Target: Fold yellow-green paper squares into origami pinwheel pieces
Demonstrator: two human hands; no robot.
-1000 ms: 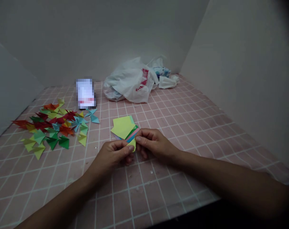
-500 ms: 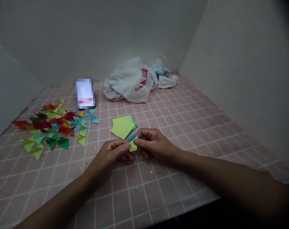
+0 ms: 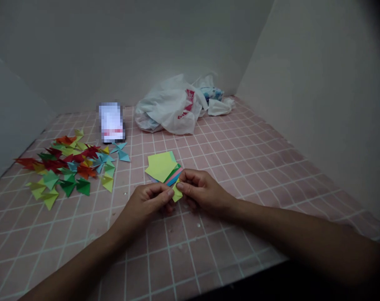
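Between my two hands is a small folded piece of yellow paper (image 3: 177,195), partly covered by fingertips. My left hand (image 3: 153,198) pinches its left side between thumb and fingers. My right hand (image 3: 203,189) is closed on its upper right side, thumb on top. Just beyond my fingers lies a fanned stack of coloured paper sheets (image 3: 161,166), yellow on top, with green, pink and blue edges showing beneath. To the left spreads a pile of folded paper cranes (image 3: 83,161) in red, orange, yellow, green and light blue.
A phone (image 3: 111,122) with a lit, blurred screen stands behind the pile. At the back sit a white plastic bag (image 3: 171,106) with red print and a smaller bundle (image 3: 215,98). Pink checked cloth (image 3: 240,159) covers the table, with walls on three sides.
The folded yellow paper has turned and tilted slightly between my fingers. My left hand has shifted a little to the right. The rest looks the same.
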